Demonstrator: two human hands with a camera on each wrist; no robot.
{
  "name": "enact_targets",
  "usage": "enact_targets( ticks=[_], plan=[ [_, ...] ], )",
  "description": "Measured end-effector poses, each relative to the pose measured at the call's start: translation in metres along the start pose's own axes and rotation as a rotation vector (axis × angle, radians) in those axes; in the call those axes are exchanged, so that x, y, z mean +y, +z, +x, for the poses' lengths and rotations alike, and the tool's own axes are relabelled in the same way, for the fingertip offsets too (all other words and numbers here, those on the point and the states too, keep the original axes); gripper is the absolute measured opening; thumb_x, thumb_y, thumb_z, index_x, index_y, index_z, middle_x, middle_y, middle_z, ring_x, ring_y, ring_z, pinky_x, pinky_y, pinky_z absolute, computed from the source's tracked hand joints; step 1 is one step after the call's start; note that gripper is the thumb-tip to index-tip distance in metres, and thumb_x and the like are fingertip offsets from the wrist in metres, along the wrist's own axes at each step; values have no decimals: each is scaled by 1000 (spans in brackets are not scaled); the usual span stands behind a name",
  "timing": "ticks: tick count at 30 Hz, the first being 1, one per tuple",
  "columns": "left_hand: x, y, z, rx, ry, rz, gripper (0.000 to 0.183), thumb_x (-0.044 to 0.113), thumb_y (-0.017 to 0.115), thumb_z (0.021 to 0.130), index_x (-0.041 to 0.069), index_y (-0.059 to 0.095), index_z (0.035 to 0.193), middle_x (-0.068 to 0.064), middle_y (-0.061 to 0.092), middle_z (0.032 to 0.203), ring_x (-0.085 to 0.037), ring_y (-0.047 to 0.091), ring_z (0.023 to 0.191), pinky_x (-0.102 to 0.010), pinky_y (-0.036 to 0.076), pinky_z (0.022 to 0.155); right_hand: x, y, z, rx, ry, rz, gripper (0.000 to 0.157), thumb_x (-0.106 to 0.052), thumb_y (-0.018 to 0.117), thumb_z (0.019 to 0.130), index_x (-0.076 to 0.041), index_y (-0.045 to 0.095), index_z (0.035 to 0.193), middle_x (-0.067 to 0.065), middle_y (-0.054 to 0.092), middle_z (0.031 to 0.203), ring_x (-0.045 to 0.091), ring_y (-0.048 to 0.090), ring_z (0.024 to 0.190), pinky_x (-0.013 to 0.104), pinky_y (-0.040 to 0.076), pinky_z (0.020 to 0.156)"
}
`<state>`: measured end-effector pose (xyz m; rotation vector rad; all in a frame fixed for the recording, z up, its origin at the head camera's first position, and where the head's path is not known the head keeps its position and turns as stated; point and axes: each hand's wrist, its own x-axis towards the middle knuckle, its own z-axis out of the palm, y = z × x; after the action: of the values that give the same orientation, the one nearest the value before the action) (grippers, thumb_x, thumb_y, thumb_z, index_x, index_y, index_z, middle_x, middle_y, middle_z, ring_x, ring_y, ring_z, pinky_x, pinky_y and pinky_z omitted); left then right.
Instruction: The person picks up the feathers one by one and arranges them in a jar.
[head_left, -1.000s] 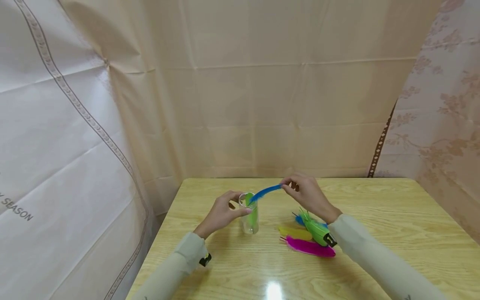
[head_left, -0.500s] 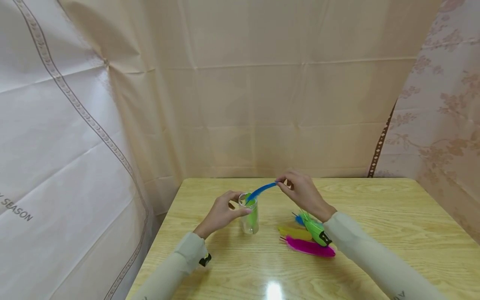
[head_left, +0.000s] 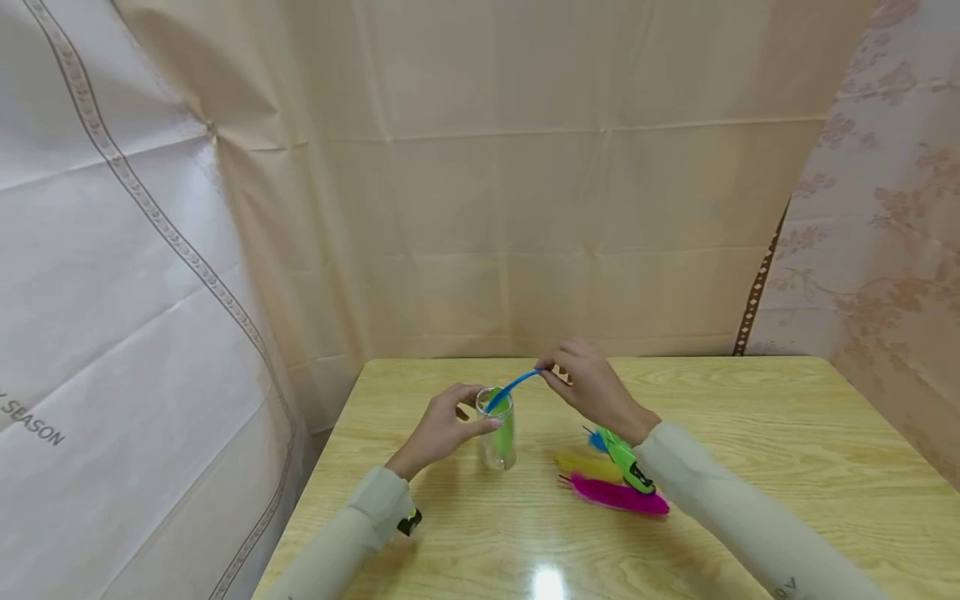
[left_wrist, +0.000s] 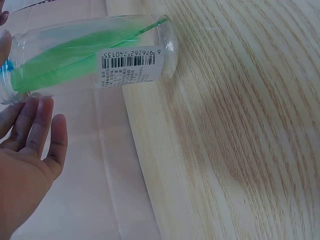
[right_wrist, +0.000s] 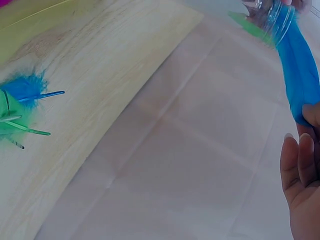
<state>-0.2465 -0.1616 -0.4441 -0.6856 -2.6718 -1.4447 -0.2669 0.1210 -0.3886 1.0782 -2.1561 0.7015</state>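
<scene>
We have the clear jar (head_left: 497, 457) upright at the wooden table (head_left: 765, 425), with the left hand (head_left: 441, 425) at its nine o'clock, thumb and fingers curled round the neck. One green feather (left_wrist: 75, 56) is fully inside, quill towards the base, behind the barcode label (left_wrist: 131, 66) in the left wrist view. At the jar's two o'clock, our right hand (head_left: 594, 385) pinches the far end of a blue feather (right_wrist: 301, 70) between thumb and fingers — its other end is just inside the mouth.

By our reckoning, one feather is in and a second only partly so; how deep it reaches we cannot tell. Towards four o'clock lie those left outside: a magenta feather (head_left: 618, 495), a yellow feather (head_left: 579, 467), green feathers (head_left: 617, 450) and another blue feather (head_left: 597, 441) — their exact count is hidden by overlap.
</scene>
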Motion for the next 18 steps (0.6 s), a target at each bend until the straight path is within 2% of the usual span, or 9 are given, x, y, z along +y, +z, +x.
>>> enact_targets(
  ticks=[4, 7, 12, 15, 18],
  plan=[
    [0, 0, 0, -8, 0, -2, 57, 47, 80, 89, 19, 64, 136, -2, 65, 123, -16, 58, 107, -42, 51, 89, 0, 4, 1, -2, -66, -18, 15, -2, 83, 86, -9, 75, 96, -3, 68, 92, 17, 56, 85, 33, 48, 75],
    [0, -1, -1, -13, 0, -7, 58, 47, 80, 90, 17, 64, 137, -6, 64, 125, -17, 58, 107, -43, 50, 89, -2, 6, 2, -14, -85, -14, 13, -3, 82, 87, -9, 75, 97, -3, 67, 93, 16, 57, 86, 33, 48, 76],
    [1, -1, -1, -15, 0, -10, 59, 47, 79, 90, 16, 63, 138, -7, 64, 126, -17, 57, 107, -43, 50, 90, -6, 12, 4, -38, -102, 19, 16, -1, 82, 87, -9, 75, 98, -1, 66, 96, 17, 59, 89, 29, 54, 75],
    [0, -1, -1, -14, -1, -9, 57, 48, 79, 90, 21, 63, 138, -9, 63, 127, -16, 58, 107, -43, 51, 90, -8, 17, 6, -42, -125, 16, 17, -1, 83, 86, -8, 75, 98, 0, 66, 97, 16, 58, 90, 29, 55, 75],
    [0, -1, -1, -11, 3, -6, 57, 47, 79, 90, 20, 63, 138, -9, 63, 128, -16, 58, 108, -42, 51, 90, -11, 21, 7, -58, -137, 14, 16, -1, 83, 86, -8, 75, 98, 0, 67, 98, 16, 58, 91, 30, 54, 76]
  ],
)
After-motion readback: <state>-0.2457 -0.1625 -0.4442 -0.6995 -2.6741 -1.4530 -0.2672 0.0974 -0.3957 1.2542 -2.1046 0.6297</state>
